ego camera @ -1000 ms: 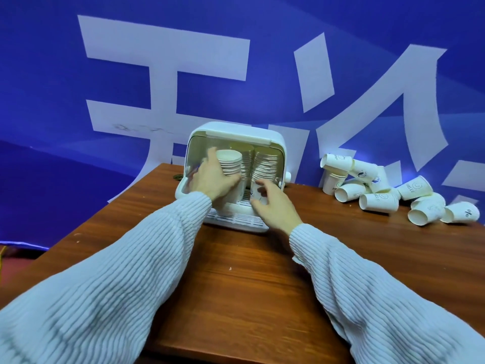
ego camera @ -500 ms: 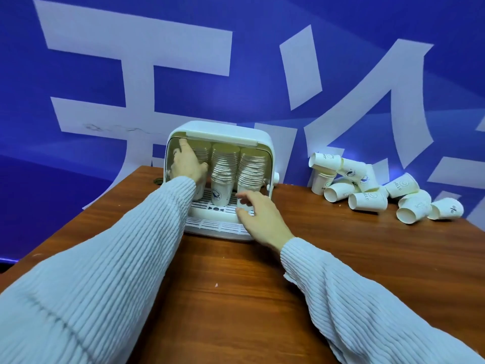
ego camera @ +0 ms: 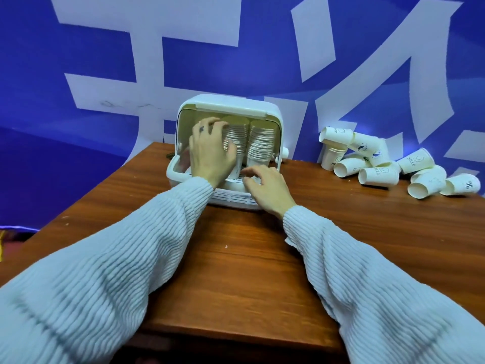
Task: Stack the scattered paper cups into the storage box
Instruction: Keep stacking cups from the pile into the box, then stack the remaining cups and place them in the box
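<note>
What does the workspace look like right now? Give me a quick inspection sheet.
Surface: brown wooden table, a few pale specks on it.
Job's things: white storage box open at the front, with stacks of cups inside; loose paper cups piled on the table to its right.
Clutter: small dark item behind the box's left corner, too small to identify.
Grippers: left hand inside the box, fingers curled against a stack; right hand on the box's front tray, fingers loosely bent, holding nothing.
Cables: nothing seen.
Surroundings: blue backdrop with large white characters.
</note>
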`<state>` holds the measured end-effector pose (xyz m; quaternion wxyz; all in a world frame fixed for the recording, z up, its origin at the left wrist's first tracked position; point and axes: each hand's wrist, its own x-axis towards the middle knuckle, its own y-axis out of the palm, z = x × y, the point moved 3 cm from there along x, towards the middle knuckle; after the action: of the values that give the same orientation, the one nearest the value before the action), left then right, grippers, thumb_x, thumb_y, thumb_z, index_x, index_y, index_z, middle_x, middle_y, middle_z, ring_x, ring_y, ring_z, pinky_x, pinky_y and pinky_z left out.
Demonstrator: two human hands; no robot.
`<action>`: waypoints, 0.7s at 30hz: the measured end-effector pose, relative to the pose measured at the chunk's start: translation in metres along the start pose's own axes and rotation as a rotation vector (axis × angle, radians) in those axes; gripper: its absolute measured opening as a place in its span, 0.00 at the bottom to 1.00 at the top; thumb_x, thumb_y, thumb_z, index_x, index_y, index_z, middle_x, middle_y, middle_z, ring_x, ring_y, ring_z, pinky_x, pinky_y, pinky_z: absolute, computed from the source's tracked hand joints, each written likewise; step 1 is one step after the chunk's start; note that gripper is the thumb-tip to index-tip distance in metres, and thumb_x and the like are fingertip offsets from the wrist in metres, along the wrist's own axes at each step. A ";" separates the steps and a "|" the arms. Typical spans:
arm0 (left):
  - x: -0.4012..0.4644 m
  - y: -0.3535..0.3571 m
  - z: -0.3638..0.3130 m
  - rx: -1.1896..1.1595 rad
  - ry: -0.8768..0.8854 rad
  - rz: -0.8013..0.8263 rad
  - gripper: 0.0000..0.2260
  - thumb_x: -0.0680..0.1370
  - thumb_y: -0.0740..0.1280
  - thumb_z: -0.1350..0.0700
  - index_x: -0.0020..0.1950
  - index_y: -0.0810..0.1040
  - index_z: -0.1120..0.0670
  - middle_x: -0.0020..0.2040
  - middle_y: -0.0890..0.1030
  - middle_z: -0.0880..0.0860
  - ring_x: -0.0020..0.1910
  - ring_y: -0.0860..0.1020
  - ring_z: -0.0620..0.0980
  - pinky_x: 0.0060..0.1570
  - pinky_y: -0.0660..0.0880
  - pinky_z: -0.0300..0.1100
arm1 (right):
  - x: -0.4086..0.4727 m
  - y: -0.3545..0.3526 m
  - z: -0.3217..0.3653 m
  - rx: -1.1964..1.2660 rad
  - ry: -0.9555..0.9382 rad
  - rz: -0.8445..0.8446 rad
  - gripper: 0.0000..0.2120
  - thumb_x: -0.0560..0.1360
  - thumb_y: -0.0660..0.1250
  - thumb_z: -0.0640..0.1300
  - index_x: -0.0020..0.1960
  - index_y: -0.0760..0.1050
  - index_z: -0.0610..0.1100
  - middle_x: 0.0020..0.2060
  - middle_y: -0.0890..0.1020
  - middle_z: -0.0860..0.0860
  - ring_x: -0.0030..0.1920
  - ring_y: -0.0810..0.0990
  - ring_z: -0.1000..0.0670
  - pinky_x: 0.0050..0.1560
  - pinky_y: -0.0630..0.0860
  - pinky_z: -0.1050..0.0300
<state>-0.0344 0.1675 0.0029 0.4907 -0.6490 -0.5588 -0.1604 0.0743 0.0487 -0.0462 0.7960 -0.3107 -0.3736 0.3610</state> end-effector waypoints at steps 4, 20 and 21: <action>-0.032 0.017 -0.031 -0.143 0.132 0.076 0.13 0.76 0.64 0.55 0.58 0.80 0.55 0.55 0.80 0.53 0.57 0.76 0.55 0.59 0.74 0.53 | -0.006 -0.007 -0.002 0.200 0.003 -0.071 0.08 0.78 0.64 0.46 0.53 0.80 0.53 0.51 0.83 0.53 0.54 0.79 0.49 0.55 0.77 0.46; -0.097 0.097 -0.110 -0.218 0.265 0.118 0.09 0.76 0.67 0.56 0.55 0.81 0.54 0.53 0.82 0.51 0.55 0.78 0.53 0.56 0.75 0.49 | -0.029 -0.062 -0.127 0.141 0.251 -0.320 0.17 0.80 0.66 0.42 0.68 0.76 0.53 0.63 0.81 0.53 0.64 0.78 0.51 0.66 0.76 0.44; -0.099 0.098 -0.111 -0.254 0.271 0.129 0.10 0.76 0.67 0.57 0.56 0.81 0.55 0.53 0.82 0.52 0.56 0.78 0.54 0.57 0.75 0.50 | -0.015 -0.061 -0.128 0.116 0.249 -0.275 0.21 0.79 0.66 0.40 0.70 0.74 0.52 0.65 0.80 0.51 0.65 0.77 0.49 0.67 0.76 0.44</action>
<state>0.0578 0.0308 -0.0649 0.4851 -0.7126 -0.4200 -0.2837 0.1928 -0.0256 -0.0731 0.8945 -0.2524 -0.2898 0.2286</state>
